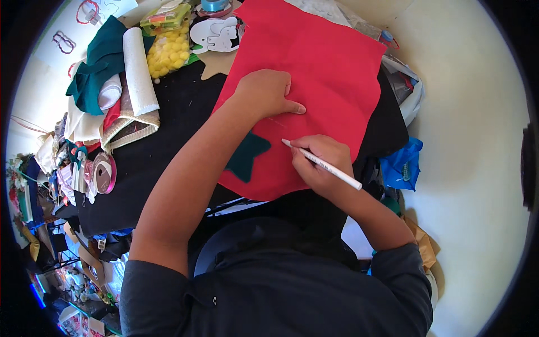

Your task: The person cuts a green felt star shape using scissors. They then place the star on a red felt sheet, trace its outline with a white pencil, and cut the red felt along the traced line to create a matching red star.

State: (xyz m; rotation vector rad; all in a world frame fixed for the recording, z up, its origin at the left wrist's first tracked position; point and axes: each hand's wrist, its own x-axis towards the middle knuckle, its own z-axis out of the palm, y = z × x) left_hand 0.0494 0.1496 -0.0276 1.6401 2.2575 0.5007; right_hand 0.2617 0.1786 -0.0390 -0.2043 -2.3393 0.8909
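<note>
A large sheet of red felt [331,62] lies on the black-covered table [174,168] in front of me. My left hand [269,94] presses on the felt, thumb stretched out and apart from the other fingers, which are partly hidden. In my right hand [324,163] is a slim white pencil [331,167], its tip at the red felt just below a faint pale line. A dark green felt star [247,157] rests on the red sheet left of the pencil tip, partly covered by my left forearm.
Beyond the sheet are a tan star cutout [216,64], a white elephant cutout [216,35] and a bag of yellow pompoms [168,53]. At left lie a white roll [140,70], green fabric [95,81] and ribbon spools [104,173]. A blue bag [403,163] hangs near the right wall.
</note>
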